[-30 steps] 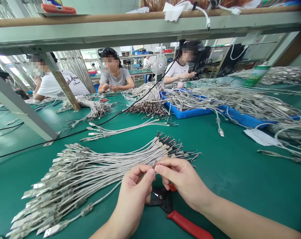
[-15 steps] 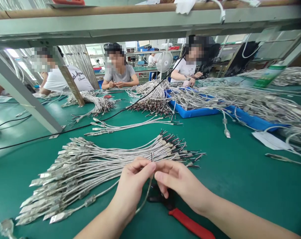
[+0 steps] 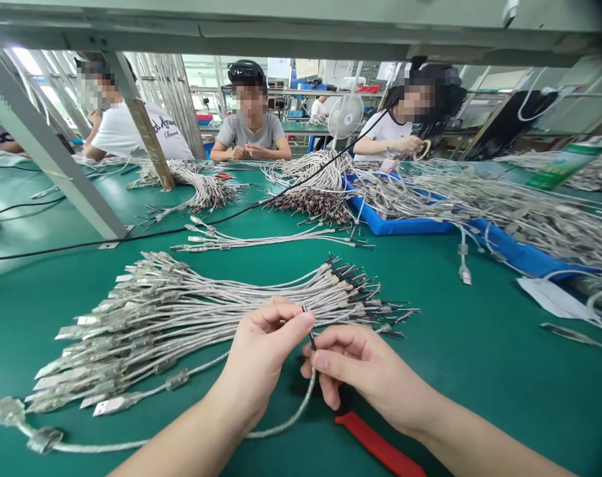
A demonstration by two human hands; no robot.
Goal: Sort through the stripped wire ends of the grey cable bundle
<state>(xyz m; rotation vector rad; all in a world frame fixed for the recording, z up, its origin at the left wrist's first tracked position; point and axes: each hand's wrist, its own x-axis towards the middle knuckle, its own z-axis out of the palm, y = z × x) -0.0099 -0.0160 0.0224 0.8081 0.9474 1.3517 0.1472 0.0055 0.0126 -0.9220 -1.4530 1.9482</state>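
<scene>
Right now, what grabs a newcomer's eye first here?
The big fan of grey cables spread on the green table, just beyond the hands. Close in, the left hand and right hand pinch the stripped end of one cable over red-handled pliers. Across the table, three people sit behind more cable heaps and a blue tray.

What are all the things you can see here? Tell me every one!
held cable: one, silvery, its wire end pinched between both hands
cable bundle: one big pile, silver-grey, on the mat ahead of the hands
tool handle: one, red, under the right wrist
table mat: one, green
trays: blue, count unclear, right, heaped with cables
fan: one, white, far middle
people: three or more, seated across the table
left hand: pinching the wire tip
right hand: fingers on the same cable
</scene>
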